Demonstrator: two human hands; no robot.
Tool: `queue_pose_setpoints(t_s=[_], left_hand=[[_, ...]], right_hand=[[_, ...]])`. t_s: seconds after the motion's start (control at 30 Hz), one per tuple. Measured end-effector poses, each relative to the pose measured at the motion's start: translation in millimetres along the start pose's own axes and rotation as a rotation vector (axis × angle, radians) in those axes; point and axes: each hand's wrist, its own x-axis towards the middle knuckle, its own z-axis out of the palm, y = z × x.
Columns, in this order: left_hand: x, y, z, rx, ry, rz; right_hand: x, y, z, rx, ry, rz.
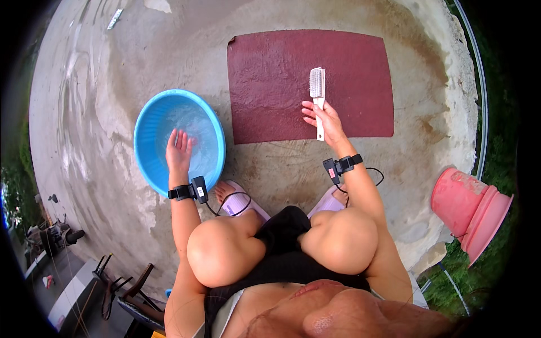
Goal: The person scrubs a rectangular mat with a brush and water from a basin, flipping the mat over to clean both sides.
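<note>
My right hand (327, 120) holds a white scrub brush (318, 84) by its handle, with the bristles facing left, over a dark red mat (270, 88). The mat lies flat on the concrete and looks wet in part. Palm up and fingers apart, my left hand (179, 152) is over a blue plastic basin (141, 148) and holds nothing. Rippled water (203, 139) fills the lower part of the basin. Each wrist wears a black strap with a small device and a cable.
Lilac slippers (245, 200) are on my feet, one close to the basin. A pink plastic bucket (456, 196) stands at the right, near the broken concrete edge (465, 101) with greenery beyond. Dark chairs (135, 291) are at the lower left.
</note>
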Motion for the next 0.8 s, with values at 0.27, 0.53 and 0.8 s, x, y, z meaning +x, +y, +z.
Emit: queue_pose_setpoints(t_s=[0.27, 0.53, 0.8], left_hand=[[-41, -7, 5, 0.479, -0.282, 0.011], [-121, 20, 80, 1.277, -1.016, -0.42], [-131, -83, 41, 1.63, -1.731, -0.494]], right_hand=[[-5, 19, -70, -0.545, 0.13, -0.005], [-18, -1, -58, -0.704, -0.08, 0.113], [-31, 1, -9, -0.551, -0.113, 0.143]])
